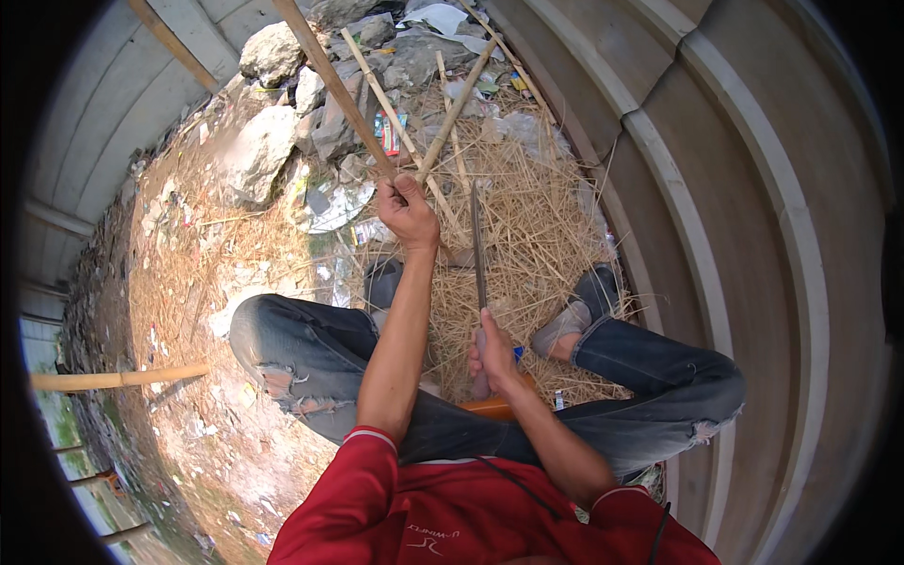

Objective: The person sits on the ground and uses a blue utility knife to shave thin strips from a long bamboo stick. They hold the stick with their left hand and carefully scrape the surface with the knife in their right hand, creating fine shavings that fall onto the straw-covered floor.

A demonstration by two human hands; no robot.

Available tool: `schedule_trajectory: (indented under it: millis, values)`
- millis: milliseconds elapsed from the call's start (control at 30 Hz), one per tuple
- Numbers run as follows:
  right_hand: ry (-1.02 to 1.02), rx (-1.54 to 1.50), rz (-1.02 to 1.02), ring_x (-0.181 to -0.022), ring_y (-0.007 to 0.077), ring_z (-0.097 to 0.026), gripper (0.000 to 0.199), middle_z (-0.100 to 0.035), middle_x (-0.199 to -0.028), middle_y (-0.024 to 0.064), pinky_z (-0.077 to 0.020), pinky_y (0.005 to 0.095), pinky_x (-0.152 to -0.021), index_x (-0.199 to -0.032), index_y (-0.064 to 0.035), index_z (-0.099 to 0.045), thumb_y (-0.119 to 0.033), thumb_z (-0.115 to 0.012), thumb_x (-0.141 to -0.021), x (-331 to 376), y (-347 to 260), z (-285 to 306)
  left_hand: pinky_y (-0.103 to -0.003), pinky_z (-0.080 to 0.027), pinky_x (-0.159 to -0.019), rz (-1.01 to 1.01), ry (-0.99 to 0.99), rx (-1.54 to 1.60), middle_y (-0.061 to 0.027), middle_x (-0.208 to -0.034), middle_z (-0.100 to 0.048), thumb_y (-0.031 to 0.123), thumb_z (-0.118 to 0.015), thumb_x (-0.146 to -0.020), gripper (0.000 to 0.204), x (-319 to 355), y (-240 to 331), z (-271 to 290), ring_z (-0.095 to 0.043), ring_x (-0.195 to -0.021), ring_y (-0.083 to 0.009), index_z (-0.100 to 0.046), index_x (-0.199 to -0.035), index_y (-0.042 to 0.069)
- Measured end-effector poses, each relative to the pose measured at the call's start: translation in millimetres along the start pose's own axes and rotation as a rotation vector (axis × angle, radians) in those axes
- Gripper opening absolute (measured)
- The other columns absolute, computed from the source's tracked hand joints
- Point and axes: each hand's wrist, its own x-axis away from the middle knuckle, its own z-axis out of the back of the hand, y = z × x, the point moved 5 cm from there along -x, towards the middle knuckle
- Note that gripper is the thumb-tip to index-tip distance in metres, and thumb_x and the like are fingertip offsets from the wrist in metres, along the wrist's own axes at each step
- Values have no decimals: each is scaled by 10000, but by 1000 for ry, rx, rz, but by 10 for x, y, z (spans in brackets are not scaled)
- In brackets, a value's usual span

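My left hand (407,211) is stretched forward and closed around a thin split bamboo strip (450,115) that runs up and away from me. My right hand (493,358) grips the handle of a long dark knife (477,243), blade pointing forward beside the strip. I sit with bent knees in torn blue jeans (311,350) over a heap of pale bamboo shavings (532,221). Other bamboo sticks (377,89) cross near my left hand.
A curved corrugated concrete wall (753,235) rises on the right. Rocks (259,151) and litter lie ahead on the left. A thick bamboo pole (118,379) lies at the left, another pole (330,80) leans ahead. An orange object (494,407) sits under my right wrist.
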Motion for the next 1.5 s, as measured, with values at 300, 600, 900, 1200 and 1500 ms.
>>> schedule_trajectory:
  millis: [300,600,900,1200,1500]
  values:
    - [-12,68,-11,-428,127,-441,568,-468,-584,28,-387,296,-394,-766,-69,-486,-578,-433,-1013,-25,59,-26,-242,-282,-481,142,-21,243,14,-598,-439,392,-520,-1048,431,32,-240,-75,-376,-515,-61,-465,-777,61]
    - [-37,107,-120,-433,129,-446,597,-479,-589,27,-406,298,-399,-805,-53,-513,-614,-446,-999,-82,175,-22,-253,-191,-459,190,158,360,30,-546,-332,425,-453,-1064,536,-30,-103,10,-273,-476,-60,-394,-648,92]
    - [-24,129,130,-391,127,-420,583,-445,-544,30,-381,289,-377,-765,-74,-486,-588,-400,-1026,-146,-165,-128,-264,-191,-456,142,145,393,18,-565,-333,402,-457,-1059,527,-7,-137,10,-265,-481,-71,-364,-642,93]
    - [-42,167,288,-422,120,-435,553,-433,-553,24,-381,276,-403,-781,-84,-455,-573,-394,-1033,-456,218,22,-260,-196,-454,153,220,383,15,-588,-324,432,-458,-1051,543,-12,-142,0,-272,-488,-76,-365,-640,89]
    - [-130,-39,337,-424,110,-413,566,-448,-576,27,-358,267,-401,-787,-84,-466,-594,-402,-1022,-22,-714,-181,-252,-180,-442,125,144,350,27,-570,-306,468,-454,-1049,558,-8,-238,-61,-247,-475,-72,-357,-641,99]
